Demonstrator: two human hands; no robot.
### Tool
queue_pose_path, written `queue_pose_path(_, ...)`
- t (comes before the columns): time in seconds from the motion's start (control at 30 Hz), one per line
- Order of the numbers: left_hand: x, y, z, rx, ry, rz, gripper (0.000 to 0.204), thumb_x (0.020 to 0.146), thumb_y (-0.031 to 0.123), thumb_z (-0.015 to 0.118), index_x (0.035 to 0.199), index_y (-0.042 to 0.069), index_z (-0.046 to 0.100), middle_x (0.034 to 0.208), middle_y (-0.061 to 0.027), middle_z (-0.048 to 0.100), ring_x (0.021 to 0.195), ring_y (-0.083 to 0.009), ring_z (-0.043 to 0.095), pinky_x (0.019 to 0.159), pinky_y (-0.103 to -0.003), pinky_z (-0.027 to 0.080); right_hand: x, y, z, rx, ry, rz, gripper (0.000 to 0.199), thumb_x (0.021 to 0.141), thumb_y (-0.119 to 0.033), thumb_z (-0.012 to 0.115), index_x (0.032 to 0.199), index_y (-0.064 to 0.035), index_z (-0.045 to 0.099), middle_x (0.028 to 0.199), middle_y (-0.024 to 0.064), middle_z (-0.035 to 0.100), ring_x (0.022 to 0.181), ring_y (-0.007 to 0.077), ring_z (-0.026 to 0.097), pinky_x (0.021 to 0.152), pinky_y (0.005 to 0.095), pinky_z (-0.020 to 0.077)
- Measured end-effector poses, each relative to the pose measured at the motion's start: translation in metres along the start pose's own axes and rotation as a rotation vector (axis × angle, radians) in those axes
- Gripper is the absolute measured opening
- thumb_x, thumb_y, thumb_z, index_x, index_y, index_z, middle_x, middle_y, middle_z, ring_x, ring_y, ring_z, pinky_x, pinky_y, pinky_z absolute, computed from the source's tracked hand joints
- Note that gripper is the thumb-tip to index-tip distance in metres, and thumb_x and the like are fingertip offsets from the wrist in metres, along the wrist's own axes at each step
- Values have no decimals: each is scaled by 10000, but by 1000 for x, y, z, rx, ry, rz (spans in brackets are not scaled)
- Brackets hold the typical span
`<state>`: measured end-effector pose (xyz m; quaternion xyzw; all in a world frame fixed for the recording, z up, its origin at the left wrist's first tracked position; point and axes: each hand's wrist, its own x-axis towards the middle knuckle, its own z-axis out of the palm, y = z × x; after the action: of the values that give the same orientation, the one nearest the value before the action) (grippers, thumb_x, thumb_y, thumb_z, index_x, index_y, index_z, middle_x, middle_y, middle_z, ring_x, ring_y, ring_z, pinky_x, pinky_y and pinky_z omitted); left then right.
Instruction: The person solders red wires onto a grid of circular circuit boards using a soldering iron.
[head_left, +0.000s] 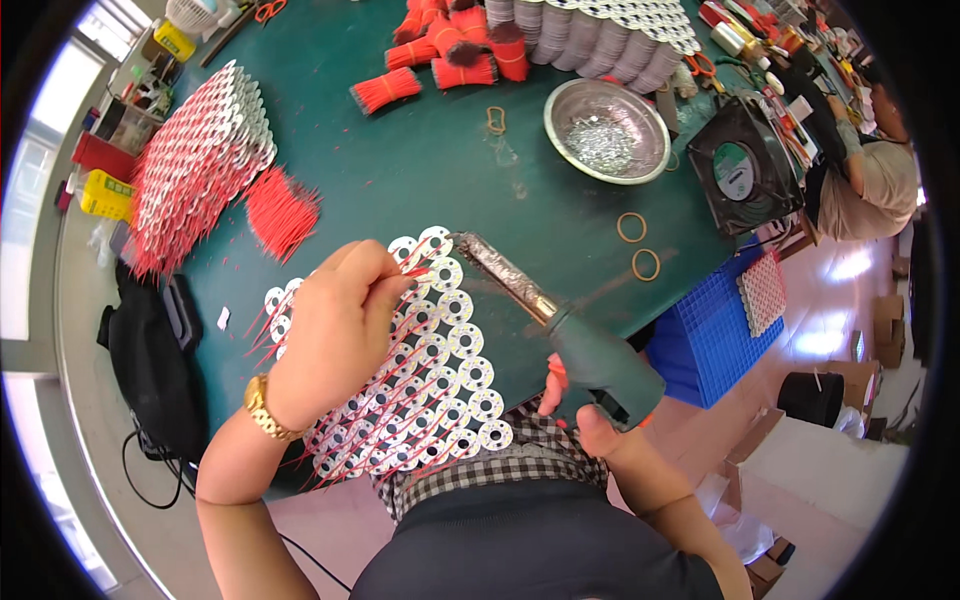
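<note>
My right hand (592,428) is wrapped round the dark green handle of a soldering gun (612,368). Its scorched metal barrel points up and left, with the tip by the top corner of a panel of round white circuit boards (455,307). My left hand (345,325), a gold watch on its wrist, is closed in a pinch over the panel. Short red wires (412,272) stick out from its fingertips. Many more red wires lie slantwise across the rows of boards. The hand covers part of the panel's left side.
A steel bowl (552,150) of small shiny bits stands at the back right, beside a black fan (728,130). Bundled red wires (388,90) and stacked boards (590,45) lie at the back. Wired panels (200,165) are piled left. Another person (870,185) sits far right.
</note>
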<state>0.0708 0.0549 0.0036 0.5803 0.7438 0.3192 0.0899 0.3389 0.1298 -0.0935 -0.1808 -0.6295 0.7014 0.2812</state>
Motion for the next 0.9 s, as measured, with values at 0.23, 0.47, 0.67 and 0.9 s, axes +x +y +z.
queue_pose_path(0.23, -17, -22, 33, -36, 78, -120, 91, 927, 55, 603, 869, 4, 556, 699, -125, 559, 595, -243, 518, 572, -334, 423, 1, -1, 1, -50, -28, -30, 704, 902, -597, 602, 1303, -24, 523, 832, 108, 568, 688, 185, 589, 616, 319, 502)
queue_pose_path(0.47, -19, -22, 47, 39, 130, -101, 111, 905, 61, 648, 861, 16, 557, 704, -120, 581, 571, -222, 544, 538, -345, 432, -10, -3, 1, -147, -25, -54, 711, 898, -608, 599, 1311, -36, 512, 859, 103, 570, 705, 173, 582, 585, 301, 484)
queue_pose_path(0.67, -19, -24, 47, 43, 149, -92, 117, 900, 58, 647, 865, 24, 541, 719, -112, 574, 574, -235, 543, 537, -351, 431, -27, 3, 5, -66, -23, 53, 702, 891, -597, 603, 1327, -57, 499, 868, 96, 576, 715, 166, 584, 568, 270, 445)
queue_pose_path(0.9, -19, -27, 50, 94, 155, -42, 115, 885, 50, 650, 829, 25, 552, 725, -120, 574, 578, -255, 555, 535, -360, 432, -19, -10, 10, -99, -24, 167, 644, 888, -604, 603, 1212, -53, 520, 850, 89, 581, 726, 158, 586, 570, 269, 445)
